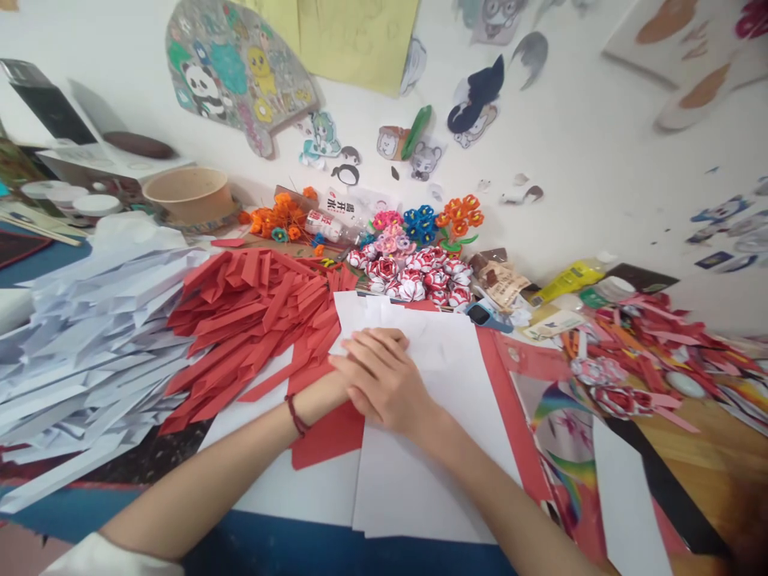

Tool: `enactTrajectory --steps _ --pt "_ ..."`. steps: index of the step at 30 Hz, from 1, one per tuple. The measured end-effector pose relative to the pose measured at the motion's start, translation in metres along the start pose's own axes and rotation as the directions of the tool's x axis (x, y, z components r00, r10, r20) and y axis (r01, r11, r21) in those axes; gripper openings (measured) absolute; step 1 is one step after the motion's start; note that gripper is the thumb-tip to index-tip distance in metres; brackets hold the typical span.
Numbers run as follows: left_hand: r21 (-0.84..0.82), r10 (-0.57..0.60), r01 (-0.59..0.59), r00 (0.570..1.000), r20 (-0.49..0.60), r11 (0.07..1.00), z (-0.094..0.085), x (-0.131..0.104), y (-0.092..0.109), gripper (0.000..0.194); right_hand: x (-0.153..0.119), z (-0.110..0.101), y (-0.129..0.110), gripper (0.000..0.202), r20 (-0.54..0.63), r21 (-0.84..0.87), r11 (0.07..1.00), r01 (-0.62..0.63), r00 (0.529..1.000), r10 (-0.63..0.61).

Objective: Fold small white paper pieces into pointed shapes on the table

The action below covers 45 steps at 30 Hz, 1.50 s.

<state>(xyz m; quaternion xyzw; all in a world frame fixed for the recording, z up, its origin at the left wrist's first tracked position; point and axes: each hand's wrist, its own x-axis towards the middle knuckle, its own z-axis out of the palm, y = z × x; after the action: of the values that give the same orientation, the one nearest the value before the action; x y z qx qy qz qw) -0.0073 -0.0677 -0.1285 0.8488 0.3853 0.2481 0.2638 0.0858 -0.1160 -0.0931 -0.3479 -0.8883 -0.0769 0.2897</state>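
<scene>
Both hands rest together on a stack of white paper (444, 464). My right hand (390, 384) lies across my left hand (337, 388), its fingers stretched out and close together. Most of my left hand is covered, so its fingers barely show, and a dark red cord bracelet (295, 416) circles that wrist. Just beyond the hands is a smaller creased white sheet (429, 332); whether anything is under the palms is hidden. Red paper (327, 440) lies under and to the left of the hands.
Left of the hands are heaps of folded red strips (252, 320) and folded white strips (102, 344). Red-and-white paper flowers (420, 276) stand behind, near a blue watch (489, 316). Scraps (672, 336) and a yellow bottle (570, 280) lie right. A round bowl (189, 196) sits back left.
</scene>
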Motion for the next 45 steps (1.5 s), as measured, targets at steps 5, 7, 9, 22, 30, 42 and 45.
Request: enactTrajectory --steps 5,7,9,22,30,42,45 --pt "-0.018 -0.017 0.017 1.0 0.002 1.0 -0.03 0.029 -0.014 0.033 -0.02 -0.018 0.046 0.035 -0.27 0.076 0.894 -0.441 0.854 0.444" --pt "0.024 -0.041 0.042 0.999 -0.007 0.999 -0.034 0.033 -0.016 0.031 -0.031 -0.02 0.066 0.03 -0.247 0.144 0.793 -0.593 0.754 0.609" --pt "0.055 -0.057 0.056 0.998 0.004 0.997 -0.035 0.034 -0.019 0.028 -0.041 -0.02 0.082 0.027 -0.073 0.239 0.693 -0.681 0.699 0.712" --pt "-0.075 -0.056 0.058 0.998 0.029 0.995 -0.034 0.035 -0.029 0.018 -0.057 -0.006 0.098 0.021 0.073 0.298 0.666 -0.684 0.711 0.699" --pt "-0.007 -0.003 0.003 1.0 -0.026 1.0 -0.028 0.035 -0.033 0.021 -0.056 -0.008 0.096 0.019 0.051 0.289 0.694 -0.659 0.735 0.676" --pt "0.063 0.131 -0.129 0.991 -0.022 0.99 -0.026 0.034 -0.03 0.025 -0.053 -0.007 0.092 0.014 -0.011 0.33 0.69 -0.645 0.728 0.686" --pt "0.111 0.186 -0.183 0.982 -0.02 0.977 -0.027 0.032 -0.026 0.027 -0.053 -0.007 0.091 0.021 -0.002 0.33 0.705 -0.628 0.746 0.666"
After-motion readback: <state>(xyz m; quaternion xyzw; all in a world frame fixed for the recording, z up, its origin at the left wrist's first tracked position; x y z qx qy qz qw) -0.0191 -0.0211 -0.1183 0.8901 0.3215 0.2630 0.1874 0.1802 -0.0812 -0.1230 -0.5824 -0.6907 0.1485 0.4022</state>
